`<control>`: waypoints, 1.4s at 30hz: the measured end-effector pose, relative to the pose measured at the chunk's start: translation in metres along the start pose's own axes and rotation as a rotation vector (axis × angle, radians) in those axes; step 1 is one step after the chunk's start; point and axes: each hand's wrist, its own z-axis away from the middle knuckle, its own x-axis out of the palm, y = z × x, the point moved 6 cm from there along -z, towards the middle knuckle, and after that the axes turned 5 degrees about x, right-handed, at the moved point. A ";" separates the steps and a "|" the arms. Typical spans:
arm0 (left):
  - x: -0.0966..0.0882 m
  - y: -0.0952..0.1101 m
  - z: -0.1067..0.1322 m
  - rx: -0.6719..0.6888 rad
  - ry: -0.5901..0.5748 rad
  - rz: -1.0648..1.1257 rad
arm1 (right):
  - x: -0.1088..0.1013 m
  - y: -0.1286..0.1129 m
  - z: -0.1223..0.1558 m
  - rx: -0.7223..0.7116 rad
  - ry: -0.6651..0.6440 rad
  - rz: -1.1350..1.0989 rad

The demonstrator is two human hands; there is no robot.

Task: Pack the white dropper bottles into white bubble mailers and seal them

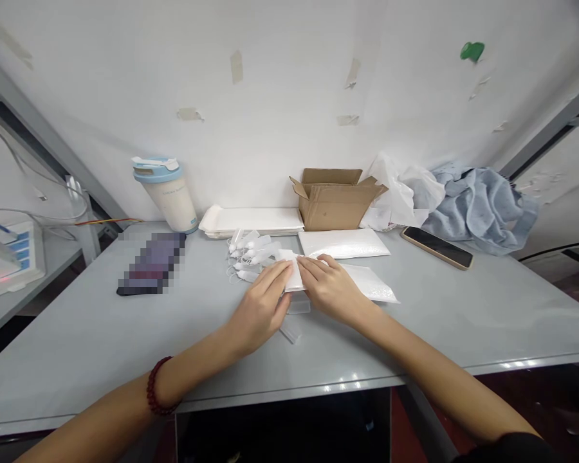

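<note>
In front of me both hands grip a small white padded envelope [294,276]. My left hand [260,305] has its fingers pressed along the left edge, and my right hand [330,287] closes on the right side. Just behind my left hand lies a heap of small translucent plastic pieces with thin white loops [251,247]. Two clear flat plastic pieces, one under the envelope [299,307] and one nearer me [290,332], rest on the table. White padded mailers lie flat behind [345,243] and beside [372,285] my right hand.
A stack of white envelopes [255,220] and an open cardboard box [338,202] stand against the wall. To the left are a lidded cup [171,199] and a pixelated dark object [152,263]. A phone [437,247], plastic bags [405,190] and blue cloth [485,209] lie right.
</note>
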 end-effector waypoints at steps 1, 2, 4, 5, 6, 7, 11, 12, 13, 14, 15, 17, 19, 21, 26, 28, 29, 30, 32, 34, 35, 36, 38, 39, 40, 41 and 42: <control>0.000 0.000 0.000 0.021 -0.004 -0.019 | 0.000 0.000 0.000 -0.002 0.010 -0.004; 0.000 0.000 0.000 0.044 -0.006 -0.039 | -0.001 0.000 0.000 -0.003 0.021 -0.010; -0.002 0.002 -0.001 0.089 0.002 -0.084 | -0.002 0.000 0.000 -0.011 0.045 -0.029; -0.003 0.003 -0.001 0.109 0.011 -0.110 | -0.004 0.000 0.000 -0.013 0.061 -0.043; -0.005 0.004 -0.002 0.128 0.020 -0.141 | -0.006 0.000 -0.001 -0.011 0.080 -0.062; -0.007 0.005 -0.002 0.145 0.029 -0.176 | -0.008 0.000 -0.001 -0.003 0.099 -0.081; -0.010 0.009 -0.002 0.204 0.048 -0.292 | -0.014 0.000 -0.002 0.027 0.140 -0.119; -0.010 0.009 -0.002 0.212 0.045 -0.304 | -0.015 -0.001 -0.002 0.019 0.146 -0.109; -0.010 0.008 -0.002 0.215 0.039 -0.309 | -0.016 -0.003 -0.002 0.006 0.157 -0.094; -0.009 0.007 -0.002 0.213 0.032 -0.309 | -0.017 -0.004 -0.001 -0.011 0.171 -0.080; -0.009 0.005 -0.003 0.206 0.023 -0.307 | -0.018 -0.005 -0.001 -0.027 0.186 -0.068; -0.010 0.000 -0.004 0.186 0.012 -0.302 | -0.020 -0.007 -0.001 -0.049 0.210 -0.059; -0.011 -0.007 -0.005 0.174 0.008 -0.303 | -0.023 -0.008 -0.001 -0.057 0.228 -0.068; -0.012 -0.012 -0.006 0.183 0.006 -0.313 | -0.026 -0.008 -0.001 -0.058 0.243 -0.078; -0.014 -0.018 -0.008 0.207 0.015 -0.327 | -0.033 -0.006 -0.001 -0.054 0.276 -0.083; -0.014 -0.019 -0.010 0.206 0.017 -0.309 | -0.036 -0.004 -0.001 -0.048 0.280 -0.098; -0.014 -0.020 -0.010 0.209 0.016 -0.300 | -0.036 -0.003 -0.001 -0.044 0.275 -0.106; -0.014 -0.020 -0.011 0.211 0.016 -0.289 | -0.037 -0.002 -0.002 -0.040 0.268 -0.112; -0.012 -0.020 -0.012 0.199 0.007 -0.247 | -0.037 0.001 -0.002 -0.022 0.253 -0.106; -0.009 -0.022 -0.012 0.154 -0.006 -0.173 | -0.036 0.007 -0.003 0.017 0.249 -0.082; -0.008 -0.022 -0.013 0.120 -0.012 -0.130 | -0.036 0.011 -0.003 0.043 0.255 -0.069; -0.006 -0.023 -0.014 0.075 -0.020 -0.087 | -0.036 0.014 -0.003 0.069 0.266 -0.057; -0.004 -0.025 -0.017 -0.052 -0.037 0.013 | -0.036 0.022 -0.003 0.120 0.291 -0.038; -0.003 -0.027 -0.019 -0.131 -0.046 0.076 | -0.036 0.026 -0.003 0.140 0.300 -0.029; -0.001 -0.029 -0.021 -0.220 -0.056 0.156 | -0.036 0.030 -0.004 0.161 0.304 -0.019; 0.001 -0.031 -0.024 -0.311 -0.060 0.251 | -0.037 0.033 -0.004 0.182 0.303 -0.008; 0.003 -0.034 -0.027 -0.400 -0.055 0.359 | -0.036 0.037 -0.005 0.200 0.294 0.003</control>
